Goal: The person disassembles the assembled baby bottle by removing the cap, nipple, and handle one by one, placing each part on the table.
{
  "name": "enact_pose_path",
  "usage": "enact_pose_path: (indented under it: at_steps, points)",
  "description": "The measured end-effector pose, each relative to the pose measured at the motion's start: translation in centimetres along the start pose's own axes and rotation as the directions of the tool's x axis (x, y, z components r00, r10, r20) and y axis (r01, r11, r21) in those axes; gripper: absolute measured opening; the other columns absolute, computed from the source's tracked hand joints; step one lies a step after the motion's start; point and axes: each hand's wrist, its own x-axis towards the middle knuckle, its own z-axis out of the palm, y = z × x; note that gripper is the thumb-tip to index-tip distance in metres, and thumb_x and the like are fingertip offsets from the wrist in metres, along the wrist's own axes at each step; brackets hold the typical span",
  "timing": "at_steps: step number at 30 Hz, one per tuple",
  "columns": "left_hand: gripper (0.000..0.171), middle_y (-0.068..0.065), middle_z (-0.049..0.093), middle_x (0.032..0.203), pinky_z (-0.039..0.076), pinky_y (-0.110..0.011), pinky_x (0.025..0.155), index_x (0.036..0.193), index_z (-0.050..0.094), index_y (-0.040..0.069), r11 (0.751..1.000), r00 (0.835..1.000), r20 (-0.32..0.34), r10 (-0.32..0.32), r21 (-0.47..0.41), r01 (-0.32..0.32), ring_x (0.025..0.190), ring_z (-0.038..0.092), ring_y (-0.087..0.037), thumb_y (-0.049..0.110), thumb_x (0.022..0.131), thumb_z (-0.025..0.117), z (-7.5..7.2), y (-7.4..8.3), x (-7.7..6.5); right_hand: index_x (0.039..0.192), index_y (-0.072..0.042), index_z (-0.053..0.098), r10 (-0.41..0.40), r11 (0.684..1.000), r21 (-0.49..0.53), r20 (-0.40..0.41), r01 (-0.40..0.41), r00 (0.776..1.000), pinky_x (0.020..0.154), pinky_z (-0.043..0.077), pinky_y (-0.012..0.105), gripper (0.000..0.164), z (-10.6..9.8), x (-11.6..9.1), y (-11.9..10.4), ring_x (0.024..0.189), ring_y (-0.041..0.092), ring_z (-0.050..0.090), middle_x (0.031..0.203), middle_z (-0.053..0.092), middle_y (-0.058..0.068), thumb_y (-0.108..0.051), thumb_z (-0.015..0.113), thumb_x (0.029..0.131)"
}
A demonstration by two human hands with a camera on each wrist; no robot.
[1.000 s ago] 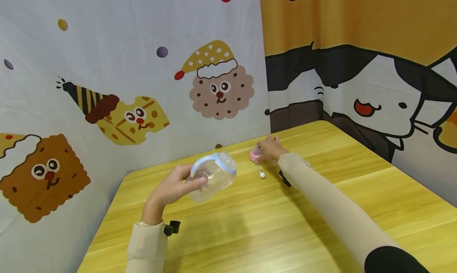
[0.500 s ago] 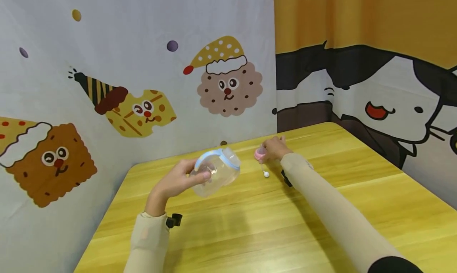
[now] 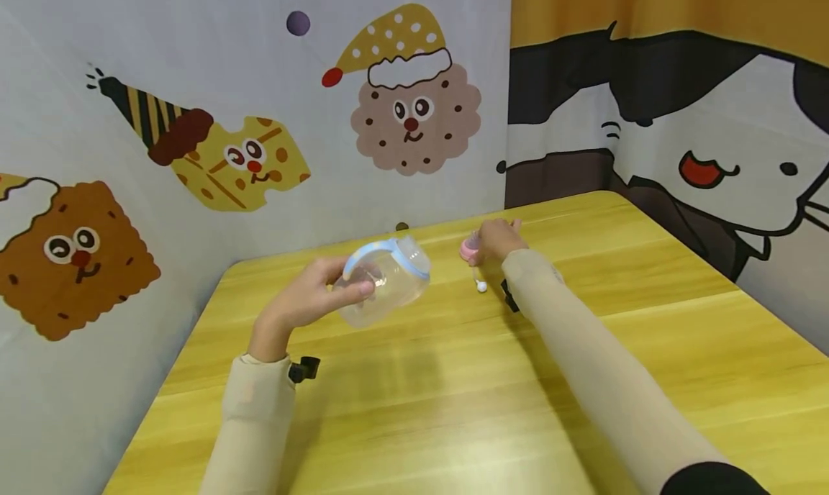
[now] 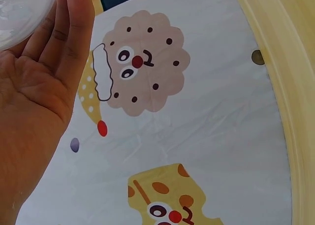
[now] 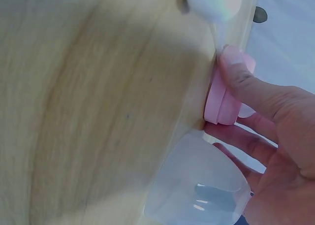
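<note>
My left hand (image 3: 304, 301) holds a clear baby bottle (image 3: 395, 290) tilted above the table, its uncapped neck pointing up and right. A pale blue handle (image 3: 369, 254) arches from the bottle's collar. In the left wrist view only the bottle's rounded base (image 4: 22, 13) shows, beside the fingers. At the far side of the table my right hand (image 3: 500, 240) pinches a pink bottle nipple ring (image 5: 226, 99) between thumb and fingers, low at the tabletop. A thin straw with a white weighted ball (image 3: 481, 286) trails from the ring. The teat is partly hidden by the fingers.
A clear domed bottle cap (image 5: 192, 185) stands close by the right fingers; the hand hides it in the head view. The wooden table (image 3: 401, 394) ends at a printed cloth (image 3: 259, 63) behind, with a second cloth (image 3: 673, 114) along the right.
The head view has tilted down, shifting everything upward in it. The right hand's fingers have drawn in closer around the pink ring; the left hand keeps the bottle at nearly the same tilt.
</note>
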Motion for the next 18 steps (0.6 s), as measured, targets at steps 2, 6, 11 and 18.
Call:
enact_pose_path:
  at_steps: [2, 6, 11, 18]
  points:
    - [0.039, -0.007, 0.077, 0.101, 0.062, -0.037, 0.077, 0.12, 0.074, 0.005, 1.0, 1.0, -0.002, 0.002, -0.003, -0.002, 0.086, 0.073, -0.024, 0.04, 0.102, 0.07, -0.2, 0.0, 0.2, 0.123, -0.002, 0.077, 0.008, 1.0, 0.007, 0.004, -0.008, 1.0, 0.118, 0.013, 0.066, 0.055, -0.4, 0.2, 0.0, 0.13, 0.043, 0.057, 0.137, 0.069, 0.019, -0.03, 0.096, 0.08]
    - [0.038, -0.008, 0.076, 0.103, 0.062, -0.037, 0.078, 0.12, 0.074, 0.005, 1.0, 1.0, 0.003, 0.003, -0.015, -0.003, 0.088, 0.072, -0.026, 0.038, 0.103, 0.069, -0.4, -0.5, 0.3, 0.121, -0.001, 0.076, 0.023, 1.0, 0.016, 0.006, -0.023, 1.0, 0.124, 0.005, 0.069, 0.053, -0.6, 0.1, -0.1, 0.136, 0.045, 0.055, 0.14, 0.067, 0.021, -0.029, 0.095, 0.08]
    - [0.04, -0.008, 0.077, 0.102, 0.062, -0.037, 0.077, 0.122, 0.074, 0.004, 1.0, 1.0, 0.011, -0.004, -0.024, 0.005, 0.087, 0.072, -0.026, 0.038, 0.103, 0.069, 0.0, -0.9, 0.4, 0.119, -0.001, 0.076, 0.057, 0.998, 0.015, 0.018, -0.057, 0.998, 0.124, 0.006, 0.068, 0.051, -0.3, -0.3, 0.0, 0.133, 0.043, 0.057, 0.138, 0.068, 0.02, -0.027, 0.096, 0.079]
    - [0.035, -0.011, 0.077, 0.11, 0.062, -0.036, 0.079, 0.123, 0.074, 0.003, 1.0, 1.0, 0.007, -0.01, -0.026, 0.011, 0.089, 0.073, -0.024, 0.031, 0.103, 0.068, -0.7, -1.3, 0.1, 0.121, -0.003, 0.076, 0.093, 0.995, -0.033, 0.051, -0.092, 0.994, 0.126, 0.001, 0.068, 0.049, -0.1, 0.1, -1.0, 0.137, 0.041, 0.056, 0.139, 0.069, 0.017, -0.028, 0.094, 0.083]
